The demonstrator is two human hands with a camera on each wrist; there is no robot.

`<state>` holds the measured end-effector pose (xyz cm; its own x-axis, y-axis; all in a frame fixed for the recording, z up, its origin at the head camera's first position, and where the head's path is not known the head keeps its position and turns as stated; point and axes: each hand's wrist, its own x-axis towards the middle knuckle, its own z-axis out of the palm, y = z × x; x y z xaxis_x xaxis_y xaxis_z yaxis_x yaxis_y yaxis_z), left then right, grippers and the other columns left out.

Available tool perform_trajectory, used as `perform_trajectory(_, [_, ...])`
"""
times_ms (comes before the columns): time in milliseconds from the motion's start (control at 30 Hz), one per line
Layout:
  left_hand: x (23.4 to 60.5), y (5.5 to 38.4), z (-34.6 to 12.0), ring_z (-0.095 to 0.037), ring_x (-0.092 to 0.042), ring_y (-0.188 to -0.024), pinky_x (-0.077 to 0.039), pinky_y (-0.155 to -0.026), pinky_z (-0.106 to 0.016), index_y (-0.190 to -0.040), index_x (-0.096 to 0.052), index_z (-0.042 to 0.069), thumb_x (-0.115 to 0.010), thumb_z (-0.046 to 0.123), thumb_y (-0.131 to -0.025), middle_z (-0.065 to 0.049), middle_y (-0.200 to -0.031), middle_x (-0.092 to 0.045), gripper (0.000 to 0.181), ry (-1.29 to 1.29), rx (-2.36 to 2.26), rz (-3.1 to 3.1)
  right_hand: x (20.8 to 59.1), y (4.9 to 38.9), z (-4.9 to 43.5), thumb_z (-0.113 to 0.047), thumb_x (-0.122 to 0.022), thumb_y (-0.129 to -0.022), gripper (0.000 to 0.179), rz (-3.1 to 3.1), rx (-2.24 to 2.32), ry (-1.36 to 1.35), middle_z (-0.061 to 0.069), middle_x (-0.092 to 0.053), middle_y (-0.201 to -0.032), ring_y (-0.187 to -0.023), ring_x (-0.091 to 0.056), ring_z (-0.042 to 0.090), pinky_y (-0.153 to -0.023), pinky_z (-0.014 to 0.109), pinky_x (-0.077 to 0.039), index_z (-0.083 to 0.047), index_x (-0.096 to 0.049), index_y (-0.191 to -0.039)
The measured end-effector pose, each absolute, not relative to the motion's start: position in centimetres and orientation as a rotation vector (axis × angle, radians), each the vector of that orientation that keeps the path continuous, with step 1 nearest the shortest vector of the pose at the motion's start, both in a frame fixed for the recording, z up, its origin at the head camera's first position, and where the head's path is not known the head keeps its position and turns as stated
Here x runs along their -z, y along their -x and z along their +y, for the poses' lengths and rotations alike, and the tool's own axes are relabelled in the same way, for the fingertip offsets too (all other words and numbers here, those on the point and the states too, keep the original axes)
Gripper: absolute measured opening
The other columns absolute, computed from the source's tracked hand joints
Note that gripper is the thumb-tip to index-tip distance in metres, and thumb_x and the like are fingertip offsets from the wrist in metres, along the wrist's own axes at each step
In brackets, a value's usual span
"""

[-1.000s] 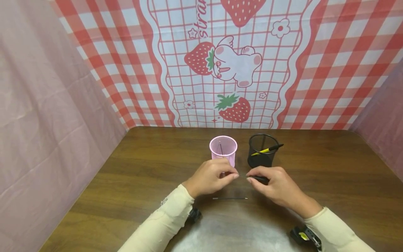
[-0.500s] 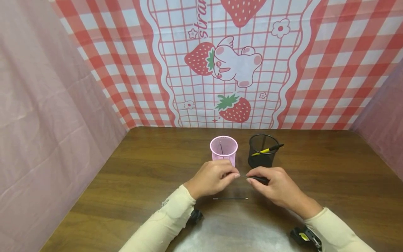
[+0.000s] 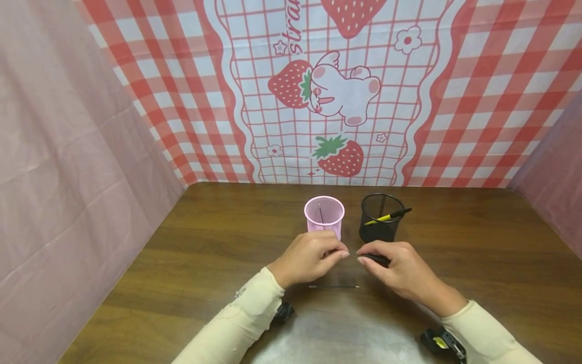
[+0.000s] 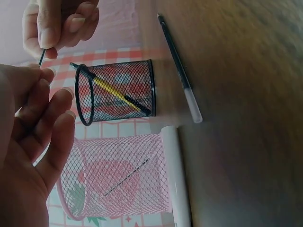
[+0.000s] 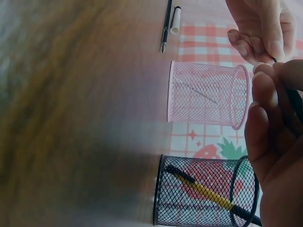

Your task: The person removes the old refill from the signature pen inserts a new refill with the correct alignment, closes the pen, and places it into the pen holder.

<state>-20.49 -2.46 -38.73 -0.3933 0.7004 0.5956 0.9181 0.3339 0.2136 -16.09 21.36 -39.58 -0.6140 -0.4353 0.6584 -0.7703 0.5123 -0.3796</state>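
Note:
My left hand [image 3: 309,259] pinches a thin dark pen refill [image 3: 353,254] between thumb and forefinger. The refill bridges the small gap to my right hand [image 3: 402,268], whose thumb and fingers grip a black pen barrel [image 3: 380,260]. In the head view, another refill [image 3: 334,287], dark with a clear end, lies crosswise on the table below both hands. Behind the left hand stands a pink mesh cup [image 3: 313,227] with a thin refill leaning inside. A black mesh cup [image 3: 376,233] beside it holds a yellow and black pen [image 3: 386,218].
The left wrist view shows a white tube [image 4: 175,175] lying on the wooden table [image 4: 246,118] by the pink cup's base. A red and white strawberry cloth [image 3: 336,101] hangs behind the table. Pink curtains [image 3: 91,177] close off the sides.
My left hand has shifted slightly right, so less of the refill shows between the two hands. The right hand, cups and loose refill have stayed put.

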Motion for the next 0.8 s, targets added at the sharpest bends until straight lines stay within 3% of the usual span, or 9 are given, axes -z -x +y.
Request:
perform_trajectory(600, [38.83, 20.49, -2.19, 0.002, -0.053, -0.075, -0.043, -0.071, -0.011, -0.092, -0.076, 0.013, -0.072, 0.018, -0.094, 0.010, -0.083, -0.063, 0.007, 1.440, 0.772, -2.138, 39.75, 16.03, 21.24, 0.005, -0.079, -0.080, 0.026, -2.268, -0.990, -1.034, -0.015, -0.066, -0.077, -0.065, -0.057, -0.005, -0.055, 0.013, -0.045, -0.014, -0.072, -0.096])
perform_trajectory(800, [38.89, 20.82, -2.47, 0.004, -0.050, -0.074, -0.042, -0.070, -0.010, -0.093, -0.076, 0.013, -0.073, 0.017, -0.094, 0.010, -0.083, -0.062, 0.005, 1.471, 0.786, -2.098, 39.69, 16.06, 21.32, 0.004, -0.079, -0.081, 0.027, -2.276, -0.994, -1.039, -0.013, -0.068, -0.075, -0.066, -0.060, -0.005, -0.057, 0.014, -0.046, -0.017, -0.072, -0.097])
